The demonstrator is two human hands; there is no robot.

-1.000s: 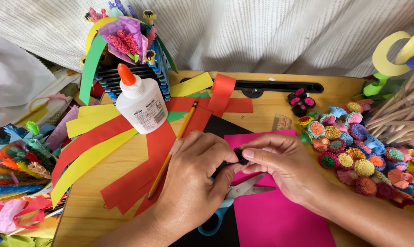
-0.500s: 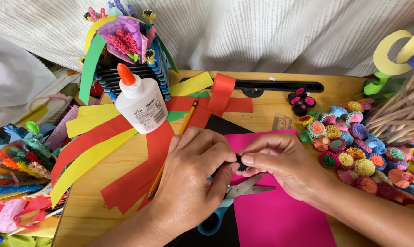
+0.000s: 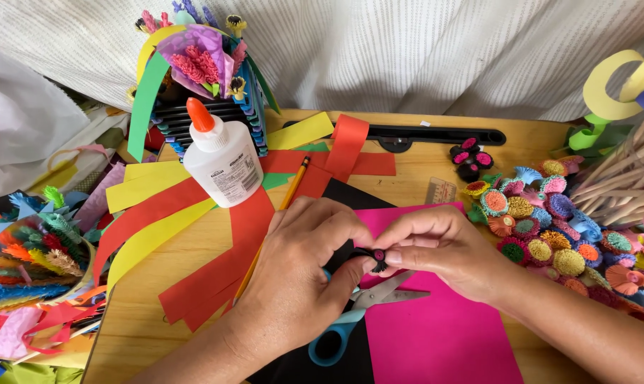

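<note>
You are working in bright, even daylight that falls softly from above and behind the white curtain (image 3: 407, 50), so colours look saturated and clean. Shadows stay faint: only a soft one lies under your left hand (image 3: 300, 277) and right hand (image 3: 443, 252) on the pink sheet (image 3: 443, 334). A mild sheen sits on the glue bottle (image 3: 222, 160) and the wooden table (image 3: 421, 178), with no harsh glare. The centre is sharp; your forearms near the lower edge look slightly soft, and the wide lens bends the edges a little.
</note>
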